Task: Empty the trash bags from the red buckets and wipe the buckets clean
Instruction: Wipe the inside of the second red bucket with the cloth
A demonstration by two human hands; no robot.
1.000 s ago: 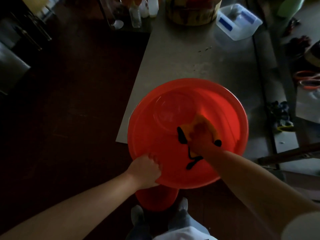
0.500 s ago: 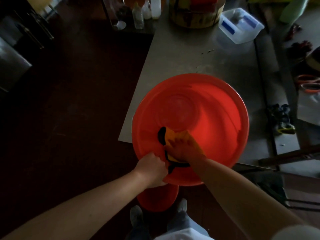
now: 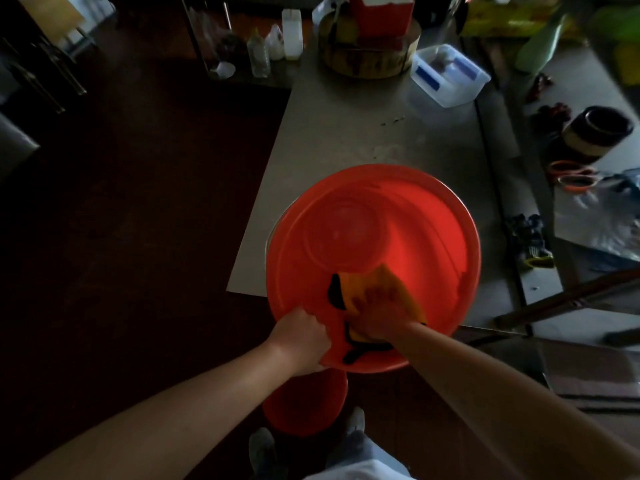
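A large red bucket [image 3: 408, 216] is tipped toward me at the near end of a grey metal table [image 3: 346, 133], its mouth facing up. My left hand [image 3: 301, 334] grips the bucket's near rim. My right hand [image 3: 377, 310] is inside the bucket, pressing an orange cloth with black edging [image 3: 363, 282] against the near inner wall; its fingers curl over the cloth. A second red bucket [image 3: 304, 407] stands on the floor below, between the table and my feet, mostly hidden by my arm and the upper bucket.
At the table's far end sit a round wooden block [image 3: 367, 60], a clear plastic box [image 3: 450, 74] and some bottles [image 3: 273, 46]. A second surface to the right carries a dark pot [image 3: 595, 133], orange-handled scissors [image 3: 571, 174] and gloves [image 3: 530, 240]. Dark floor lies left.
My right hand swept the cloth from the bucket's right inner side to its near-left wall, then back slightly toward the middle. My left hand kept its grip on the rim.
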